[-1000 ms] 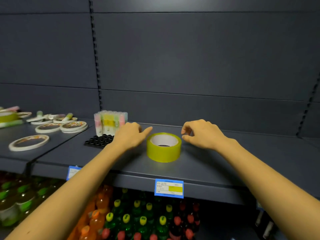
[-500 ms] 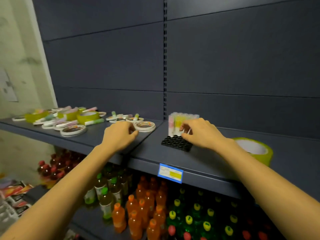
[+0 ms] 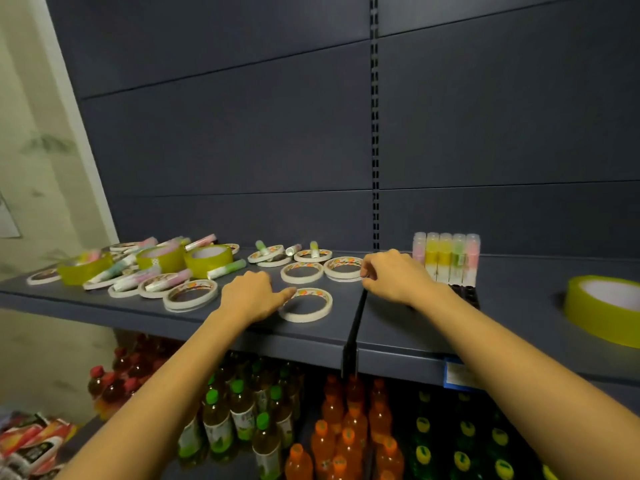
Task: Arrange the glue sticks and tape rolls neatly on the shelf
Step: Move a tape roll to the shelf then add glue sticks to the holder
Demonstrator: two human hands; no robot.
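Observation:
On the dark shelf (image 3: 304, 337) my left hand (image 3: 254, 296) rests with curled fingers, its index finger touching a thin white tape roll (image 3: 306, 304). My right hand (image 3: 394, 277) hovers at the shelf joint, fingertips pinched at the right rim of another white tape roll (image 3: 343, 268). Behind that hand, glue sticks (image 3: 446, 258) stand upright in a black tray (image 3: 467, 294). A yellow tape roll (image 3: 606, 306) lies far right. To the left lie more white rolls (image 3: 190, 294), yellow rolls (image 3: 207, 259) and loose glue sticks (image 3: 227, 268) in a jumble.
Below the shelf stand rows of drink bottles, orange ones (image 3: 346, 427) and green-capped ones (image 3: 242, 410). A blue price label (image 3: 457, 374) sits on the shelf's front edge. A pale wall (image 3: 41, 168) closes the left side, with snack packets (image 3: 31, 441) low down.
My view has swung left from the yellow roll to the cluttered shelf part. My right hand left the glue stick tray and moved left to a white roll; my left hand reached the front white roll.

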